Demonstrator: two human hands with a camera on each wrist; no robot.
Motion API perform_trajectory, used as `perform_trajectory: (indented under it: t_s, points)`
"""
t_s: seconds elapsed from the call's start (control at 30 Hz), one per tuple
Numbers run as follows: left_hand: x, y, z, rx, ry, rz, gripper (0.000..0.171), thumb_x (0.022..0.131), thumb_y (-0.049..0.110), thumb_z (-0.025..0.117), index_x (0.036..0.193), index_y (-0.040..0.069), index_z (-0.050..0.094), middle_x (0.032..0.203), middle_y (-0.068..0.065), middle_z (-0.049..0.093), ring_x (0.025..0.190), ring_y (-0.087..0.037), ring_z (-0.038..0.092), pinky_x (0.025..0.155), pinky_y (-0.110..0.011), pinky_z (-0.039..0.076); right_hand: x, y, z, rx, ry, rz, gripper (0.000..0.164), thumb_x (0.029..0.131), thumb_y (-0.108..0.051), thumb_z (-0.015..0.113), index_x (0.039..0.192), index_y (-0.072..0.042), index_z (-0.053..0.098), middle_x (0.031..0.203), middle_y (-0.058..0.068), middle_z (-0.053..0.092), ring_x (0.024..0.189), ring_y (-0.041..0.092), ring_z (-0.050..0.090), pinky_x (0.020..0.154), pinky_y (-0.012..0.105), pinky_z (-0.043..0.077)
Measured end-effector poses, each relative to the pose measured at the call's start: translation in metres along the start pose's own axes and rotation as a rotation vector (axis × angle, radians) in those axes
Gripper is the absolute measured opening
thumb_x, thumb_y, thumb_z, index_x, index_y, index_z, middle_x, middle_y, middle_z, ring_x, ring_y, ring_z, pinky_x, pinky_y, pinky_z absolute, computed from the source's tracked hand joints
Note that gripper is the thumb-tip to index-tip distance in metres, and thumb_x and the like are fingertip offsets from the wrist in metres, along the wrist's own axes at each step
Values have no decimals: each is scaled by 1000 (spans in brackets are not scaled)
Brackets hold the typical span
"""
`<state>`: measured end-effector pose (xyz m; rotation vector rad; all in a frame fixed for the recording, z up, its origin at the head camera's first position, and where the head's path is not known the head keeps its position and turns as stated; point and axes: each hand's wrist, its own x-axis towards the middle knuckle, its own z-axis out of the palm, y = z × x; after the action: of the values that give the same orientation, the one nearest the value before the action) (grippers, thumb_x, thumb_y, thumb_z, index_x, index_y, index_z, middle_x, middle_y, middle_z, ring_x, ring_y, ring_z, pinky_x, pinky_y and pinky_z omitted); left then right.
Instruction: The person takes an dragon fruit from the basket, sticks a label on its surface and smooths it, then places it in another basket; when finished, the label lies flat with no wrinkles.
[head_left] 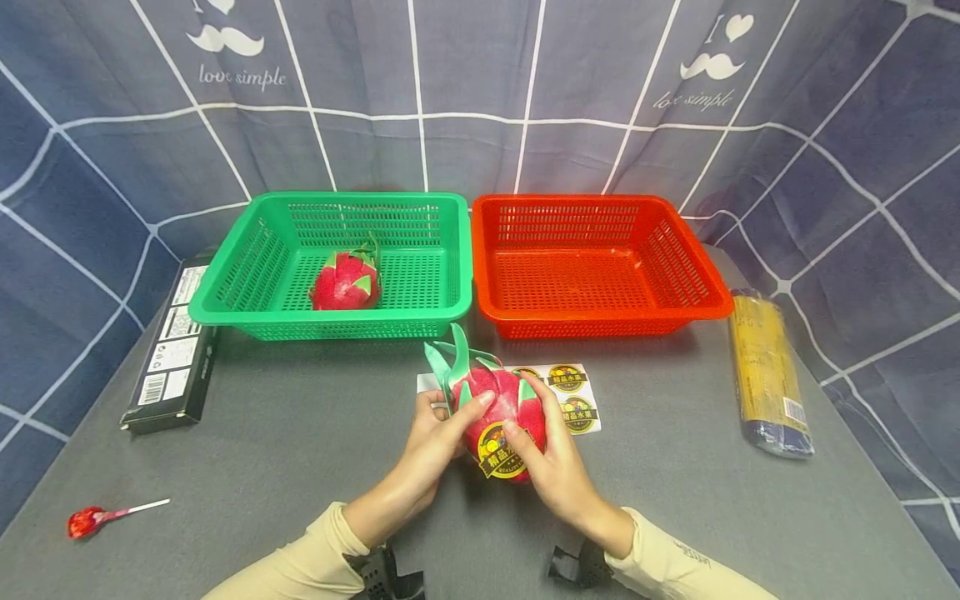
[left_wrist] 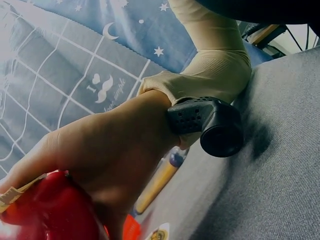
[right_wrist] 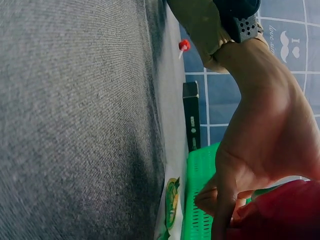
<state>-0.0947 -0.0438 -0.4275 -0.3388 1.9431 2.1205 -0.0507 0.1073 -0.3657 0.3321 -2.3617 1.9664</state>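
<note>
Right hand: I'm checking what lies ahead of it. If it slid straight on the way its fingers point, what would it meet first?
The right hand points up-left, already gripping the dragon fruit, so that comes first. Beyond it, probably the green basket, though depth is unclear.

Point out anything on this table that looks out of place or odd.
A red lollipop lies alone at the table's near-left edge, far from the fruit work. Otherwise things look orderly: both hands hold a dragon fruit, and another sits in the green basket.

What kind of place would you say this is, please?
Probably a staged tabletop for labelling fruit: a grey table backed by a blue curtain, with green and red baskets and a sticker sheet.
</note>
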Motion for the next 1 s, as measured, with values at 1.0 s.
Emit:
perform_trajectory:
  t_s: [1.0]
  points:
    - [3,-4,-1,-23,40,-18,76,65,56,72,115,17,29,101,-13,57,79,-21,63,64,-33,51,-4,5,3,-17,1,3,81,75,-15,71,140,-16,23,127,5,42,107,17,47,83,27,49]
